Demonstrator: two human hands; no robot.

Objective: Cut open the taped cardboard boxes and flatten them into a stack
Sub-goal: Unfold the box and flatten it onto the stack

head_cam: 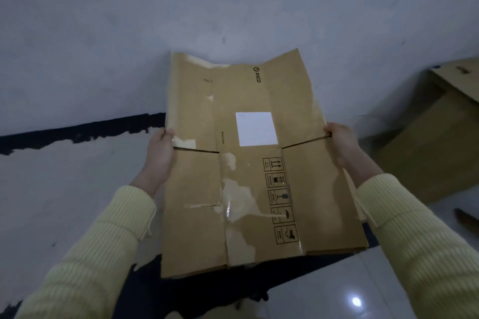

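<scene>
Two hands on one flattened box: left hand and right hand each grip a side edge, thumbs on top, fingers hidden underneath. It's held up off the floor, mid-frame. More cardboard sits at right, cut off by the frame.
</scene>
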